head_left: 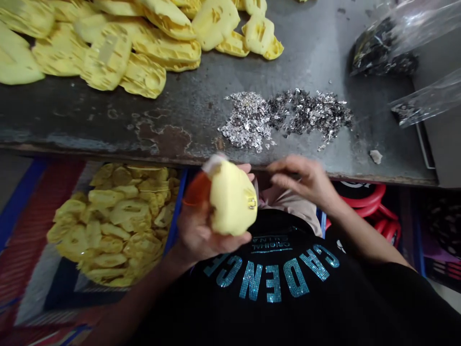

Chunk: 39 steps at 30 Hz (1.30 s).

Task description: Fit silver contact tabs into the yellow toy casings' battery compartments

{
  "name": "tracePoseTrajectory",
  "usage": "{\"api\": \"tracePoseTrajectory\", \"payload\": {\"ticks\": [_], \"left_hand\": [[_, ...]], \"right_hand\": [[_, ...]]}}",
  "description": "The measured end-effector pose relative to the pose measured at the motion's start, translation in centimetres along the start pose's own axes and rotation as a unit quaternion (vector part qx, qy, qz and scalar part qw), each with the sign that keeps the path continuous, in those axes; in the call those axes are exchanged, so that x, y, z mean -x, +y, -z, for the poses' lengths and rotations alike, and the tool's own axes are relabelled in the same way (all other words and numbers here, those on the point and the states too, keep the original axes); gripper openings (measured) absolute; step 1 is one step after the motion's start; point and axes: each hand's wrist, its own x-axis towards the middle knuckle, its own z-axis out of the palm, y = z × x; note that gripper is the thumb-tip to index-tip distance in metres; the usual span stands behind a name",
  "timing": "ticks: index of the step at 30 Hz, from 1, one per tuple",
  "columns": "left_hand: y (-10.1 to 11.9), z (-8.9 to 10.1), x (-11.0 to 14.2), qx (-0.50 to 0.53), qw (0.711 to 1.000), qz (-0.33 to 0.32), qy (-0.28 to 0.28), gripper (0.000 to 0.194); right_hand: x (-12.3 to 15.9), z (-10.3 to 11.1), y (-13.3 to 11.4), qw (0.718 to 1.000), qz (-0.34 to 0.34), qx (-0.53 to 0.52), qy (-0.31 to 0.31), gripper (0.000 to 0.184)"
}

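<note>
My left hand (pixel 198 228) is wrapped around a pale yellow plastic shell (pixel 232 199), held up over my lap below the table edge. A small metal contact piece (pixel 251 199) sits in a slot on the shell's right side. Something orange and see-through (pixel 197 189) and a blurred whitish bit show beside the shell, by my thumb; what they are is unclear. To the right, my right hand (pixel 302 178) is at the table edge, thumb and fingers apart, with nothing visible between them. Nearest to it on the table lie silvery small metal pieces (pixel 248 120) and a darker heap (pixel 309 113).
Many yellow shells (pixel 108 53) are piled at the table's back left. A container of yellow parts (pixel 115 221) stands below left. Clear plastic bags of metal pieces (pixel 385 53) lie at the right, and red rings (pixel 367 202) are underneath. A whitish lump (pixel 375 156) rests near the edge.
</note>
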Motion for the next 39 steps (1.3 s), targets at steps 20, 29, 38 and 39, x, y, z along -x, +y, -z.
{"api": "tracePoseTrajectory", "payload": {"ticks": [20,29,38,39], "left_hand": [[-0.8,-2.3,-1.5,0.08,0.986,0.135,0.054,0.094],[-0.8,-3.7,-1.6,0.14,0.971,0.192,-0.037,0.088],[-0.6,-5.3,-0.9,0.183,0.953,0.211,-0.116,0.062],[-0.5,-5.4,-0.7,0.175,0.955,0.211,-0.114,0.061]], "right_hand": [[-4.5,6.5,4.6,0.879,0.062,0.462,0.101,0.025],[-1.8,4.8,-1.2,0.962,0.163,0.206,0.076,0.013],[1.5,3.4,-5.3,0.927,0.273,0.257,-0.032,0.013],[1.8,3.5,-5.4,0.922,0.272,0.272,-0.038,0.014]]}}
